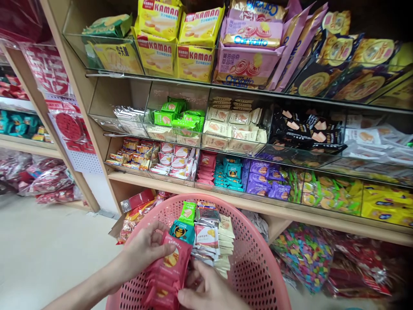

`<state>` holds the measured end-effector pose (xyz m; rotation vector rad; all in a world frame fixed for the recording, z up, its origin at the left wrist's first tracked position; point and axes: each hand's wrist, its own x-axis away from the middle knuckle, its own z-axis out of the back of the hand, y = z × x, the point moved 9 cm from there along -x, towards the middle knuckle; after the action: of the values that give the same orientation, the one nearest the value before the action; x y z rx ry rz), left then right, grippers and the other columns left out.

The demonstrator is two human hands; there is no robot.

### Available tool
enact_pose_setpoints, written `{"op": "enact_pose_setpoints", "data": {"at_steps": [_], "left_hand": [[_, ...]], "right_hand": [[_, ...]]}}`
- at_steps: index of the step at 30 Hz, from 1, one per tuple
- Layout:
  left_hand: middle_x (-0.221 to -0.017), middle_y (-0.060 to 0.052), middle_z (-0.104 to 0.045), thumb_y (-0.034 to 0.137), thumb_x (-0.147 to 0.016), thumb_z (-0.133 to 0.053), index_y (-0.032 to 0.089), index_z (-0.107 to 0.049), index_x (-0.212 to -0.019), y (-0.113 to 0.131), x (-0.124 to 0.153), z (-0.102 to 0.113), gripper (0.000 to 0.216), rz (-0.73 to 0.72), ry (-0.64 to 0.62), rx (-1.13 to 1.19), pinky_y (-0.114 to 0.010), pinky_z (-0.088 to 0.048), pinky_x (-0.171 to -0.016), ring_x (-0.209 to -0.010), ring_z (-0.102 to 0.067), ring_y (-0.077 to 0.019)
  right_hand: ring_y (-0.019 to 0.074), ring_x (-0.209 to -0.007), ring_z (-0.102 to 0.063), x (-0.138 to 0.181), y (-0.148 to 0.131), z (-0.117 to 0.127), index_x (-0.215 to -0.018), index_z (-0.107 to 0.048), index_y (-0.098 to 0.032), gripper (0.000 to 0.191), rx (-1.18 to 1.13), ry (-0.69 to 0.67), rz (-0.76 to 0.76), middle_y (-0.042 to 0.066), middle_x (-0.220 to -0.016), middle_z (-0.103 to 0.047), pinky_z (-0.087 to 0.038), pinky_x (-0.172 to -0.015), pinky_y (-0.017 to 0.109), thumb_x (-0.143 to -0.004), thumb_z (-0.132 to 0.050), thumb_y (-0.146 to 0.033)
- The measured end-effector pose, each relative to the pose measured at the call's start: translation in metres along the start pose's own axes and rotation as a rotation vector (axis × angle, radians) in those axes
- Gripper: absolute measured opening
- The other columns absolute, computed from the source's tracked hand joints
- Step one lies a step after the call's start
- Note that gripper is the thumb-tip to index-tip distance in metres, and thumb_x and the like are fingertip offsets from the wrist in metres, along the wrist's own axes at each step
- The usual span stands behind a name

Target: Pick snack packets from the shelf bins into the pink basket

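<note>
My left hand (146,249) grips a row of red snack packets (171,267) along its left side, with the thumb across the top packet. On the row's right side is my right hand (209,286), its fingers curled and its thumb against a lower packet. The row lies inside a pink perforated plastic basket (258,254). Just beyond it in the basket are a teal packet (181,232) and a green packet (187,212). To the right lie white packets (207,237) and a column of cream packets (226,234).
Behind the basket rises a wooden shelf (155,183) with clear-fronted bins of wrapped snacks, including purple packets (260,176) and black packets (306,125). Yellow wafer packs (158,49) stand on top. Bags of colourful sweets (305,254) sit below at right. Pale floor (48,241) shows at left.
</note>
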<state>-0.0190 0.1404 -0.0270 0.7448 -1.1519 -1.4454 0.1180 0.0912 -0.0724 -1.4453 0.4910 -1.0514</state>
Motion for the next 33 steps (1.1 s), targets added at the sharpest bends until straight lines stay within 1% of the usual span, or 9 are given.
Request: {"op": "enact_pose_setpoints", "data": {"at_steps": [2, 3, 9, 15, 18, 21, 24, 27, 33], "left_hand": [[-0.057, 0.012, -0.027, 0.048, -0.071, -0.065, 0.019, -0.046, -0.088, -0.004, -0.001, 0.002, 0.038, -0.037, 0.041, -0.054, -0.022, -0.026, -0.048, -0.052, -0.03, -0.0088], [-0.058, 0.012, -0.026, 0.047, -0.073, -0.064, 0.02, -0.045, -0.089, -0.005, -0.001, 0.003, 0.036, -0.053, 0.06, -0.093, -0.022, -0.025, -0.048, -0.052, -0.029, -0.009], [-0.062, 0.009, -0.04, 0.046, -0.078, -0.058, 0.023, -0.043, -0.096, 0.002, 0.004, 0.014, 0.033, -0.117, 0.143, -0.398, -0.025, -0.032, -0.052, -0.056, -0.042, -0.0118], [-0.075, 0.004, -0.052, 0.052, -0.084, -0.048, 0.023, -0.045, -0.097, 0.01, 0.02, 0.011, 0.031, -0.138, 0.104, -0.376, -0.025, -0.043, -0.06, -0.068, -0.052, -0.0138], [-0.094, 0.0, -0.062, 0.051, -0.085, -0.047, 0.024, -0.049, -0.101, 0.006, 0.028, 0.006, 0.031, -0.136, 0.055, -0.425, -0.026, -0.047, -0.072, -0.086, -0.058, -0.017], [-0.111, -0.002, -0.063, 0.049, -0.082, -0.052, 0.026, -0.05, -0.109, 0.002, 0.035, 0.004, 0.036, -0.141, 0.038, -0.455, -0.029, -0.047, -0.086, -0.102, -0.058, -0.0199], [-0.115, -0.002, -0.064, 0.043, -0.077, -0.061, 0.026, -0.052, -0.112, 0.003, 0.039, 0.006, 0.04, -0.207, 0.076, -0.505, -0.028, -0.048, -0.088, -0.105, -0.06, -0.0204], [-0.116, -0.003, -0.065, 0.038, -0.072, -0.067, 0.026, -0.055, -0.111, 0.005, 0.04, 0.008, 0.042, -0.28, 0.135, -0.53, -0.026, -0.049, -0.088, -0.106, -0.061, -0.0214], [-0.11, -0.003, -0.069, 0.041, -0.075, -0.063, 0.028, -0.058, -0.109, 0.001, 0.034, 0.009, 0.037, -0.318, 0.139, -0.551, -0.027, -0.05, -0.085, -0.101, -0.064, -0.0218]], "right_hand": [[0.0083, -0.059, -0.049, 0.001, -0.004, 0.001, -0.105, -0.058, -0.017, 0.038, 0.037, 0.02, 0.003, 0.001, -0.084, -0.061, -0.039, -0.055, 0.02, -0.068, -0.066, -0.024], [0.0093, -0.061, -0.05, 0.001, -0.004, 0.002, -0.105, -0.059, -0.018, 0.038, 0.053, 0.032, 0.006, 0.002, -0.084, -0.062, -0.039, -0.056, 0.021, -0.068, -0.066, -0.025], [0.0137, -0.07, -0.056, 0.001, -0.009, 0.004, -0.105, -0.059, -0.019, 0.038, 0.12, 0.095, 0.05, 0.002, -0.085, -0.065, -0.043, -0.062, 0.023, -0.069, -0.067, -0.028], [0.0138, -0.066, -0.055, 0.008, -0.029, 0.006, -0.106, -0.058, -0.019, 0.036, 0.188, 0.102, 0.122, 0.002, -0.085, -0.064, -0.044, -0.063, 0.026, -0.071, -0.063, -0.028], [0.0139, -0.067, -0.055, 0.01, -0.032, 0.007, -0.108, -0.058, -0.019, 0.038, 0.203, 0.114, 0.139, 0.003, -0.088, -0.065, -0.044, -0.062, 0.026, -0.071, -0.062, -0.027], [0.0129, -0.065, -0.055, 0.011, -0.032, 0.007, -0.113, -0.057, -0.021, 0.042, 0.207, 0.128, 0.145, 0.003, -0.092, -0.066, -0.044, -0.059, 0.025, -0.071, -0.062, -0.026], [0.0116, -0.06, -0.053, 0.011, -0.033, 0.007, -0.115, -0.055, -0.022, 0.045, 0.217, 0.142, 0.166, 0.004, -0.094, -0.066, -0.043, -0.056, 0.025, -0.071, -0.061, -0.026], [0.0124, -0.061, -0.054, 0.012, -0.033, 0.008, -0.113, -0.057, -0.022, 0.043, 0.228, 0.147, 0.169, 0.003, -0.091, -0.067, -0.043, -0.058, 0.025, -0.07, -0.061, -0.026], [0.0144, -0.069, -0.057, 0.01, -0.027, 0.006, -0.103, -0.062, -0.021, 0.031, 0.244, 0.128, 0.121, 0.002, -0.085, -0.067, -0.043, -0.061, 0.024, -0.074, -0.062, -0.031]]}}
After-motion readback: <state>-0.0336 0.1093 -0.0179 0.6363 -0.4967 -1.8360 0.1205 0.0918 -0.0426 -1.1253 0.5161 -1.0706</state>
